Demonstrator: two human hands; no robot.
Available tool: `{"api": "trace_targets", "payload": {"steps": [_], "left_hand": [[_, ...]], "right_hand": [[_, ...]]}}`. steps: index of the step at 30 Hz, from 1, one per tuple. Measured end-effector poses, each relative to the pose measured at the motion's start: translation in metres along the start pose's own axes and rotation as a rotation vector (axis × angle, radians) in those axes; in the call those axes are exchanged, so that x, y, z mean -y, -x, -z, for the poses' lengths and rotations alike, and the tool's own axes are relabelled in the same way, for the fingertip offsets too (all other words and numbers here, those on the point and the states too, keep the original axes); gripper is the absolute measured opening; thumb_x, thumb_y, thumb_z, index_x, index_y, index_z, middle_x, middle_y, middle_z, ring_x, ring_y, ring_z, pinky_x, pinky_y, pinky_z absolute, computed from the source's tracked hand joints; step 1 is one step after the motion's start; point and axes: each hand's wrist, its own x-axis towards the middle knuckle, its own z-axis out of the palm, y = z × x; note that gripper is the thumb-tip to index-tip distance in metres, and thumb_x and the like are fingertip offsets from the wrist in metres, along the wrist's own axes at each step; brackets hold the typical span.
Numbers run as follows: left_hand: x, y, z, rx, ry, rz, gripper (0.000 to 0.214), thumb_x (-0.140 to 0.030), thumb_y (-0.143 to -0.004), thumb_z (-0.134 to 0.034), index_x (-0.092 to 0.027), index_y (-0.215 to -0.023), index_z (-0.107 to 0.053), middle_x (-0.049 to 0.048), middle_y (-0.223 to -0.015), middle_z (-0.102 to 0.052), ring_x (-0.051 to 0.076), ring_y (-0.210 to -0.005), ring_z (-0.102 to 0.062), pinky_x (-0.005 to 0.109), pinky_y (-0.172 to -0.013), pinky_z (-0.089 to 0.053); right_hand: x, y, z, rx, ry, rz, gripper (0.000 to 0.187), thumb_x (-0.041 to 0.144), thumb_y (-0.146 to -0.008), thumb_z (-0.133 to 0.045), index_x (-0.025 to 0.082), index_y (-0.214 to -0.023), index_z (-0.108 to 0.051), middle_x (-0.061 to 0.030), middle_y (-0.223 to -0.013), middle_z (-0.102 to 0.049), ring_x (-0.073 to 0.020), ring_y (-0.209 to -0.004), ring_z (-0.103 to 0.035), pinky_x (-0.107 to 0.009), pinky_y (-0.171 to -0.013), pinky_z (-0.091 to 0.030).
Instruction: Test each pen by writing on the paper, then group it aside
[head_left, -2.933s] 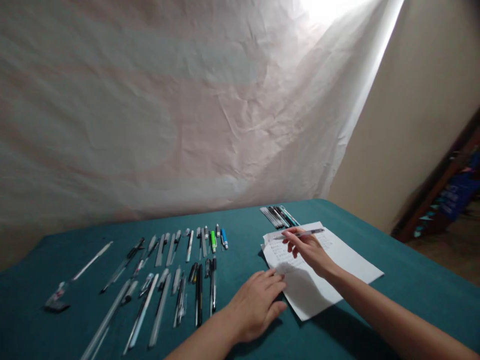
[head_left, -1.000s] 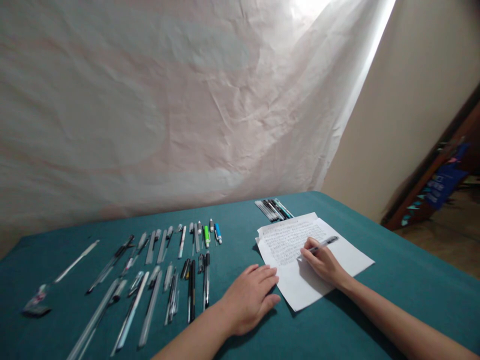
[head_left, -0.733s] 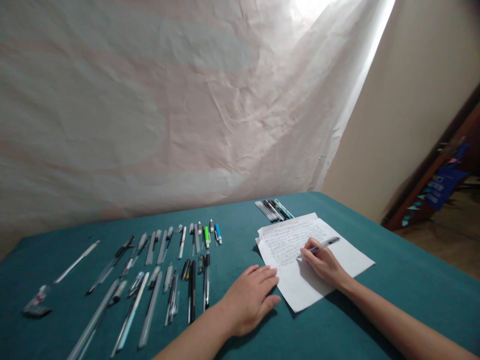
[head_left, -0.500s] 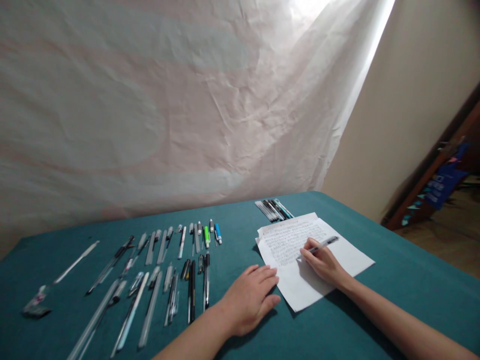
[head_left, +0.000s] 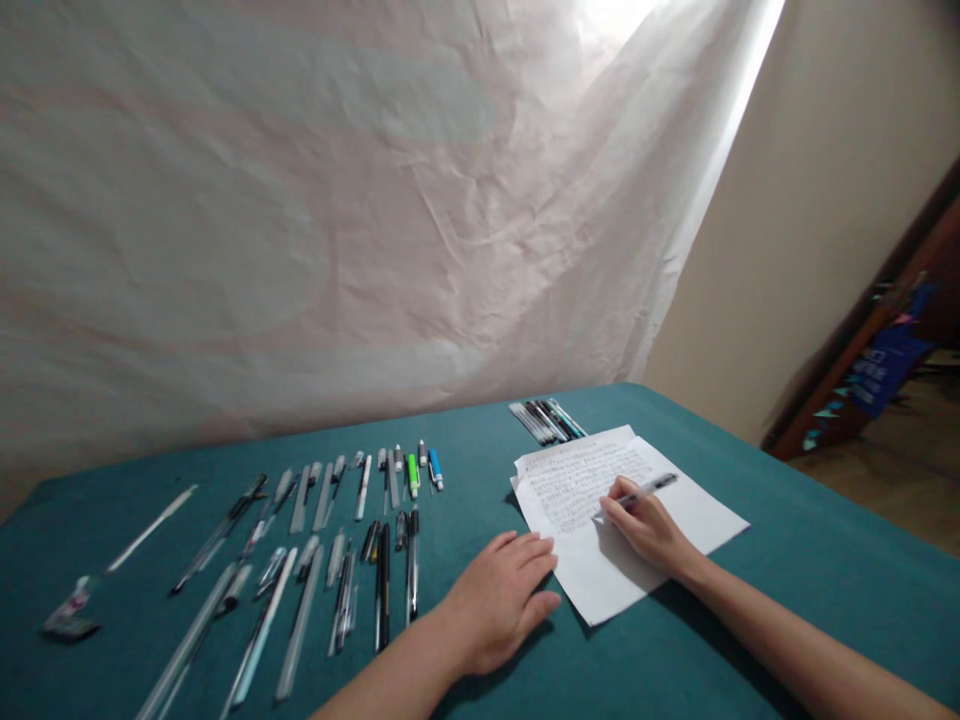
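My right hand (head_left: 646, 525) is closed around a clear-barrelled pen (head_left: 646, 489), its tip down on a white sheet of paper (head_left: 709, 515) covered in handwritten lines. The sheet lies on a teal tablecloth (head_left: 787, 580). My left hand (head_left: 501, 598) rests flat on the cloth, fingers stretched out, fingertips at the paper's left edge. It holds nothing.
Two rows of several pens (head_left: 352, 520) lie to the left of my left hand, among them a green marker (head_left: 412, 477) and a blue one (head_left: 436, 469). A small bundle of pens (head_left: 547, 419) lies behind the paper. A creased white sheet (head_left: 337, 200) hangs behind the table.
My right hand came down from holding the pen level above the paper's top edge and now presses the tip to the sheet mid-page. The left hand has stayed put.
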Motion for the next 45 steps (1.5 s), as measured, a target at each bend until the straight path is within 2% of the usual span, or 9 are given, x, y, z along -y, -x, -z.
{"api": "trace_targets", "payload": {"steps": [12,19,22,25,29,33,36,39,45], "left_hand": [[0.001,0.0,-0.001,-0.005,0.005,0.002,0.04,-0.04,-0.09,-0.032,-0.024,-0.126,-0.041,0.0047,-0.135,-0.04,0.019,-0.125,-0.032,0.04,-0.104,-0.022],[0.001,0.001,-0.002,-0.021,0.007,-0.003,0.039,-0.039,-0.089,-0.033,-0.024,-0.124,-0.042,0.0052,-0.134,-0.041,0.02,-0.124,-0.034,0.041,-0.103,-0.022],[-0.002,0.002,0.0,-0.047,0.001,-0.013,0.038,-0.038,-0.089,-0.036,-0.024,-0.123,-0.042,0.0056,-0.132,-0.044,0.021,-0.122,-0.037,0.039,-0.102,-0.024],[-0.005,0.004,0.002,-0.088,0.012,-0.045,0.04,-0.036,-0.086,-0.043,-0.023,-0.123,-0.039,0.0058,-0.121,-0.053,0.019,-0.111,-0.048,0.035,-0.097,-0.03],[-0.003,0.005,-0.002,-0.132,0.012,-0.116,0.05,-0.043,-0.083,-0.047,-0.025,-0.126,-0.031,0.0055,-0.114,-0.058,0.019,-0.097,-0.056,0.03,-0.085,-0.039],[0.004,0.005,-0.013,-0.227,0.024,-0.218,0.055,-0.052,-0.081,-0.045,-0.025,-0.126,-0.028,0.0046,-0.108,-0.059,0.018,-0.091,-0.058,0.027,-0.078,-0.041],[0.009,0.005,-0.017,-0.272,0.007,-0.234,0.055,-0.056,-0.079,-0.045,-0.023,-0.122,-0.034,0.0048,-0.099,-0.061,0.018,-0.085,-0.059,0.025,-0.073,-0.043],[0.011,0.007,-0.014,-0.312,0.019,-0.186,0.044,-0.052,-0.084,-0.039,-0.021,-0.114,-0.042,0.0045,-0.091,-0.061,0.017,-0.082,-0.058,0.024,-0.072,-0.043],[0.007,0.009,-0.007,-0.338,0.08,-0.094,0.03,-0.039,-0.089,-0.032,-0.018,-0.103,-0.048,0.0063,-0.087,-0.059,0.016,-0.077,-0.056,0.024,-0.07,-0.043]], "right_hand": [[-0.006,-0.002,-0.001,-0.009,-0.021,0.04,0.019,0.03,-0.078,-0.045,0.02,-0.063,-0.041,0.0043,-0.052,-0.043,-0.0112,-0.049,-0.041,-0.023,-0.048,-0.033],[-0.005,-0.002,0.0,-0.042,-0.083,-0.05,0.024,0.038,-0.082,-0.044,0.019,-0.067,-0.047,0.0043,-0.05,-0.048,-0.0112,-0.045,-0.045,-0.023,-0.046,-0.036],[-0.001,0.001,-0.002,-0.046,-0.032,0.053,0.023,0.039,-0.084,-0.043,0.019,-0.08,-0.053,-0.0007,-0.066,-0.058,-0.0144,-0.057,-0.054,-0.025,-0.054,-0.043],[0.006,0.003,-0.004,-0.042,0.123,0.247,0.022,0.037,-0.085,-0.044,0.021,-0.092,-0.057,-0.0061,-0.085,-0.064,-0.0191,-0.075,-0.059,-0.029,-0.065,-0.045],[0.029,0.001,-0.01,0.039,0.443,0.51,0.02,0.029,-0.086,-0.044,0.024,-0.099,-0.06,-0.0058,-0.079,-0.066,-0.0186,-0.068,-0.059,-0.029,-0.062,-0.04],[0.061,-0.009,-0.029,0.046,0.697,0.704,0.016,0.026,-0.087,-0.046,0.023,-0.092,-0.061,-0.0038,-0.068,-0.064,-0.0163,-0.058,-0.055,-0.029,-0.057,-0.032],[0.08,-0.019,-0.047,0.026,0.795,0.778,0.012,0.024,-0.086,-0.048,0.021,-0.087,-0.059,-0.0021,-0.065,-0.061,-0.016,-0.058,-0.053,-0.029,-0.057,-0.028],[0.092,-0.026,-0.058,0.019,0.836,0.802,0.009,0.023,-0.085,-0.05,0.021,-0.087,-0.057,-0.0015,-0.065,-0.059,-0.0163,-0.059,-0.053,-0.029,-0.057,-0.027],[0.094,-0.033,-0.063,0.009,0.868,0.783,0.01,0.023,-0.086,-0.046,0.021,-0.083,-0.056,-0.0012,-0.064,-0.057,-0.0169,-0.058,-0.053,-0.03,-0.058,-0.027]]}}
